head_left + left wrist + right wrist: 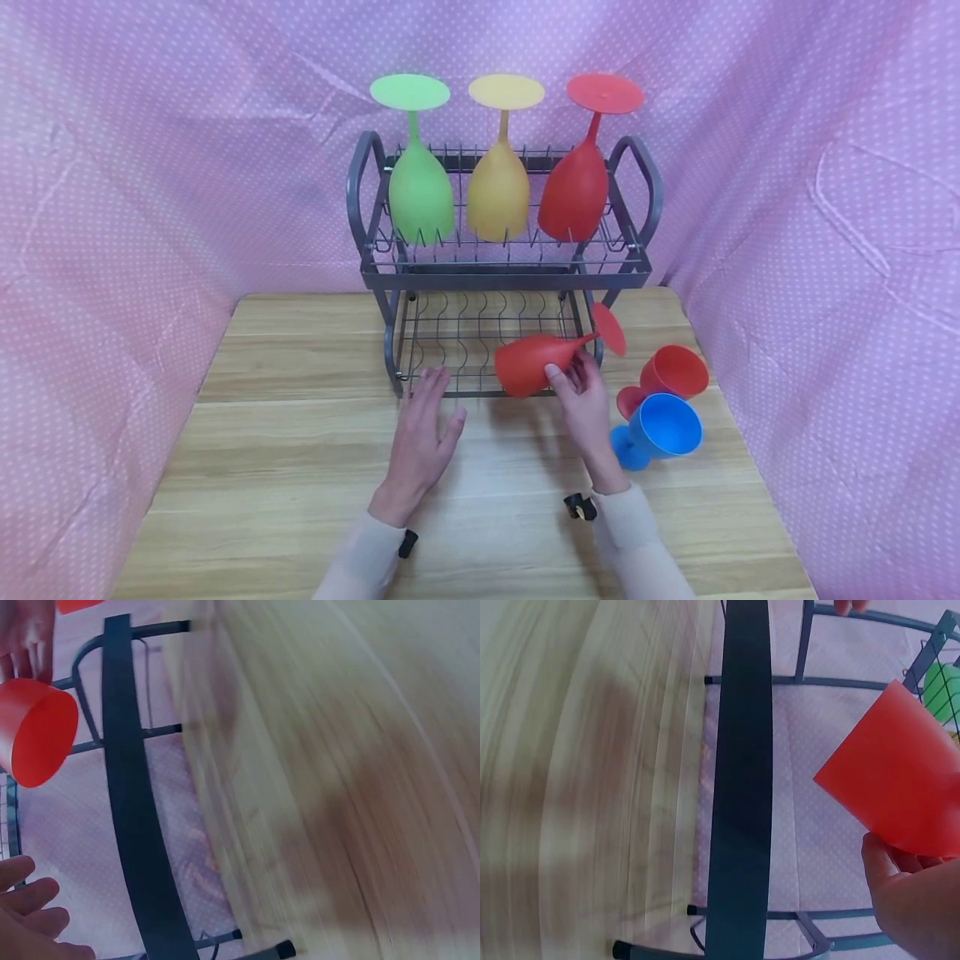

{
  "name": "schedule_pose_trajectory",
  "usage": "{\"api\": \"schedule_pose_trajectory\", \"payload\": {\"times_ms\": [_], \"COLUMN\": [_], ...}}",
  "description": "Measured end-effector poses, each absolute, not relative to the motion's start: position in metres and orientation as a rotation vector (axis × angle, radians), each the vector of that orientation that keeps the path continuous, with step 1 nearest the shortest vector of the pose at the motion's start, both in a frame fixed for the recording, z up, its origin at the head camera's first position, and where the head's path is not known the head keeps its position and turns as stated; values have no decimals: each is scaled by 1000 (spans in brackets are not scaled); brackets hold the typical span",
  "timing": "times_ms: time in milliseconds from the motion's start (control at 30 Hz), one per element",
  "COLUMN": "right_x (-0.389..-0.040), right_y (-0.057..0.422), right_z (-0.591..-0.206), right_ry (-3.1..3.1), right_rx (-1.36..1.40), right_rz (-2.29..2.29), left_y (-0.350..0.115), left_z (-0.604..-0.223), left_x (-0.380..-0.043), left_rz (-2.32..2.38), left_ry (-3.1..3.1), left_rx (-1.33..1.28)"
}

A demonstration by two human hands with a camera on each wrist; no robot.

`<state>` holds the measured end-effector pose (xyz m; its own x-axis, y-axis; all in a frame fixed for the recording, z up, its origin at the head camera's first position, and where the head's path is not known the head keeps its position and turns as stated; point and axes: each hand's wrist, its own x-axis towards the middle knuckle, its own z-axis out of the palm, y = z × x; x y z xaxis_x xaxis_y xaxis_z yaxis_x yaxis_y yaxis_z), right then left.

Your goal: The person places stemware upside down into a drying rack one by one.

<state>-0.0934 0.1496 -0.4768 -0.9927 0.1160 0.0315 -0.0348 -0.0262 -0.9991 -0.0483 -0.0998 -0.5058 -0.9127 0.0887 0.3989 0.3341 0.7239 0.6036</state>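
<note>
My right hand (585, 400) grips a red plastic goblet (531, 363) near where the bowl meets the stem. The goblet lies sideways in the air before the rack's lower tier, its mouth to the left and its foot to the right. In the right wrist view, the thumb and fingers (885, 862) hold the red bowl (900, 772). My left hand (422, 433) is at the front left of the lower tier, fingers spread and holding nothing. The left wrist view shows its fingers (34, 900) apart from the red goblet (45, 731).
A dark two-tier dish rack (506, 280) stands at the back. Upside down on its top tier are a green goblet (422, 196), a yellow goblet (498, 196) and another red goblet (576, 196). A red goblet (675, 372) and a blue goblet (666, 427) lie tilted on the table's right.
</note>
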Motion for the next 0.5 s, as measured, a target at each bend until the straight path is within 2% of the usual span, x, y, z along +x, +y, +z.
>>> {"api": "schedule_pose_trajectory", "payload": {"times_ms": [500], "right_x": [-116], "right_y": [168], "right_z": [-478], "right_ry": [-2199], "right_rx": [-60], "right_rz": [1963], "left_y": [-110], "left_z": [-525], "left_x": [-47], "left_rz": [-588], "left_ry": [-2830], "left_rx": [-361]}}
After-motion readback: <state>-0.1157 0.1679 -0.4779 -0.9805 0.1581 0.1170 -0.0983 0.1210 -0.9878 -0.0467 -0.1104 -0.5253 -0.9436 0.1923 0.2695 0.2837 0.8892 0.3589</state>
